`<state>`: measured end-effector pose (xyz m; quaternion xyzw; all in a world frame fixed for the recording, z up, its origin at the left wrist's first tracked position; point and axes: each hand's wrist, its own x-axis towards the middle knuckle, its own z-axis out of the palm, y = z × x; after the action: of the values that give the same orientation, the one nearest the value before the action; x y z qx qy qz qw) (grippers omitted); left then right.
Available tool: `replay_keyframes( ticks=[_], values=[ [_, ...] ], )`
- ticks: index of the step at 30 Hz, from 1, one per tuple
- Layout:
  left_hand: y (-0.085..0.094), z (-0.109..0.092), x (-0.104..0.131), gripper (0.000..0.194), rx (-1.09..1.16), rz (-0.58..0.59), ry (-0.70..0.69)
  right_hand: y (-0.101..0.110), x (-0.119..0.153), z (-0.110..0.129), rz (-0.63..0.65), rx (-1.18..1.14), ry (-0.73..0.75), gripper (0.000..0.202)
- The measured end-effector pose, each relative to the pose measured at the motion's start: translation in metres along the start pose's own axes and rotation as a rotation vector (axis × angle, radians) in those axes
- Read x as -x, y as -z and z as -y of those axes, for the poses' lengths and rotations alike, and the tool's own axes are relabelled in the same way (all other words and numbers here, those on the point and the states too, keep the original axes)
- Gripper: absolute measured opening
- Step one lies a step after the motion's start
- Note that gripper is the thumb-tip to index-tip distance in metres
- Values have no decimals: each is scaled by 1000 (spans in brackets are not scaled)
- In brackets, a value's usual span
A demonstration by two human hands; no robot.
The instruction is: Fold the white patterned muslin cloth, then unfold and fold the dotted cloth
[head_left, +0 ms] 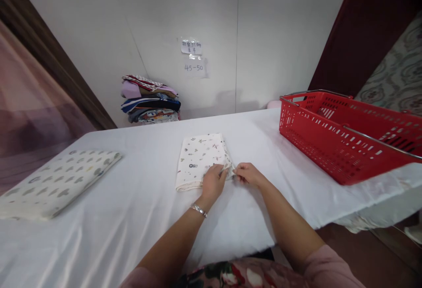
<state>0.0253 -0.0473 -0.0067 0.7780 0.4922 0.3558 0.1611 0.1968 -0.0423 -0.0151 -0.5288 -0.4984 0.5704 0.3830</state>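
Observation:
A folded white cloth with small printed motifs (198, 156) lies flat in the middle of the table. At its near right corner, my left hand (213, 180) grips a bit of the fabric edge between thumb and fingers. My right hand (247, 173) pinches the same cloth's right edge, a little right of the left hand. The fabric is slightly lifted and bunched between the two hands. The fingertips' undersides are partly hidden.
Another folded cloth with grey cloud-like shapes (66, 173) lies at the left. A red plastic basket (316, 147) with metal handles stands at the right. Beyond the far edge is a stack of folded fabrics (150, 103). White cloth (148, 217) covers the table.

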Motion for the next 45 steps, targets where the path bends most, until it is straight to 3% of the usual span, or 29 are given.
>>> replay_keyframes(
  ticks=[12,18,21,25,30,34,45],
  values=[
    [-1,-8,10,12,-152,46,-132,-4,5,3,76,-119,44,25],
    [-8,-3,10,26,-231,34,-145,-3,5,3,90,-83,53,23],
    [-10,-4,6,24,-283,23,-148,-4,6,4,90,-78,68,23],
    [-5,-6,-3,10,-312,23,-95,-1,5,6,57,-114,73,24],
    [9,-6,-16,19,-235,-28,-75,6,0,-1,-94,-2,-30,24],
    [15,-8,-17,24,-226,-19,-76,1,1,-7,-12,148,-138,29],
    [1,-6,-9,22,-306,53,-138,-11,-4,-10,-85,58,-6,13]
  ],
)
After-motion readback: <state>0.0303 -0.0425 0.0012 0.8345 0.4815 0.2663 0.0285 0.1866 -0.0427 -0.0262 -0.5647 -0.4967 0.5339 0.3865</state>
